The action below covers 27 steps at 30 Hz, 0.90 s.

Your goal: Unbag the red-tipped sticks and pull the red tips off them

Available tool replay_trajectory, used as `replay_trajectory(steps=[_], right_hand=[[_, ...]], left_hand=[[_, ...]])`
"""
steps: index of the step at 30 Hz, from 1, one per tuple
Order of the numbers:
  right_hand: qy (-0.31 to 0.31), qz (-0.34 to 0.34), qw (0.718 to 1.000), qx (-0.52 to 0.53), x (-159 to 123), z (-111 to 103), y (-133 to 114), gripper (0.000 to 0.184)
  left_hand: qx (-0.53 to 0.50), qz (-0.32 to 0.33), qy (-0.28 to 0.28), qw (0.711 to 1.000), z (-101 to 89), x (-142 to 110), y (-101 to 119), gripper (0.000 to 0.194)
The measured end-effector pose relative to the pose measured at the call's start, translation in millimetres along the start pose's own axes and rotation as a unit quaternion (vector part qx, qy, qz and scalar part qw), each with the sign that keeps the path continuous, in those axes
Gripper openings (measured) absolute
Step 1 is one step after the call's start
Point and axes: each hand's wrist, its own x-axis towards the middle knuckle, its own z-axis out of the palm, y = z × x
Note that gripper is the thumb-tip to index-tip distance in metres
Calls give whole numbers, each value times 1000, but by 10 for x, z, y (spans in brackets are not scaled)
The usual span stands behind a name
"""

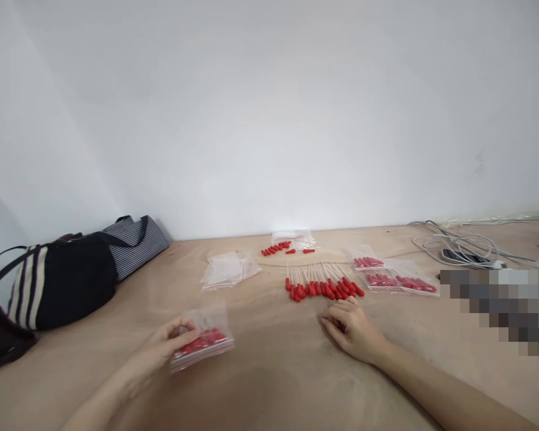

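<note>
My left hand (173, 338) pinches a small clear zip bag (211, 326) with several red rubber-like pieces inside; the bag tilts just above or on the table, slightly blurred. My right hand (353, 329) rests on the table, fingers loosely curled, with a gap between thumb and forefinger and nothing visible in it. Right behind its fingertips lies a row of thin pale sticks with red bulb-shaped ends (327, 290), the red ends towards me. I cannot tell whether the fingertips touch them.
Filled zip bags (379, 280) lie right of the sticks. Flat zip bags (231, 269) are stacked left of centre. Loose red pieces (276, 248) lie at the back beside another bag (291, 237). A dark bag (76, 281) stands left; cables (458, 245) and a phone-like object (465, 257) lie right.
</note>
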Motion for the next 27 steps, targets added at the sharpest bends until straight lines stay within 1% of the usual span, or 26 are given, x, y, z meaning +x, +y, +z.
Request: replay_trajectory(steps=[1, 2, 4, 6, 7, 8, 10, 11, 13, 14, 16, 18, 20, 22, 25, 27], right_hand=[[0, 1, 1000, 1, 2, -1, -12, 18], [0, 1, 1000, 2, 3, -1, -24, 18], [2, 0, 1000, 6, -1, -2, -46, 18], [2, 0, 1000, 10, -9, -2, -58, 18], [0, 0, 1000, 12, -12, -2, -58, 17], [-3, 1, 1000, 16, -14, -1, -55, 17], [-13, -1, 1000, 28, -13, 2, -46, 16], [-19, -3, 999, 36, -9, 4, -43, 15], [-33, -7, 998, 56, 5, 6, -49, 14], [-40, -7, 997, 66, 14, 6, -60, 13], [-50, -2, 995, 86, 39, 8, -93, 13], [-56, 15, 992, 109, 73, 16, -134, 15], [-59, 54, 988, 134, 115, 36, -168, 16], [-65, 110, 979, 160, 162, 73, -188, 13], [-89, 196, 953, 216, 235, 148, -195, 13], [-105, 236, 924, 282, 283, 194, -196, 14]], left_hand=[[-78, -4, -36, 996, 162, -58, 109, 33], [-134, -11, -51, 990, 332, -104, 227, 34], [-226, -51, -104, 967, 656, -162, 451, 40], [-280, -74, -147, 946, 897, -189, 607, 47], [-280, -76, -168, 942, 972, -196, 654, 51], [-257, -73, -191, 945, 1016, -201, 685, 54], [-158, -44, -228, 960, 1027, -210, 719, 54], [-96, -12, -231, 968, 1007, -218, 734, 50], [18, 85, -203, 975, 957, -245, 785, 36], [61, 148, -179, 971, 939, -263, 823, 29], [128, 267, -141, 945, 940, -308, 918, 22], [182, 345, -142, 910, 989, -354, 1016, 20], [232, 372, -157, 885, 1065, -389, 1087, 24], [269, 369, -160, 875, 1143, -404, 1116, 25], [289, 354, -142, 878, 1226, -403, 1096, 23], [293, 349, -132, 880, 1254, -406, 1075, 25]])
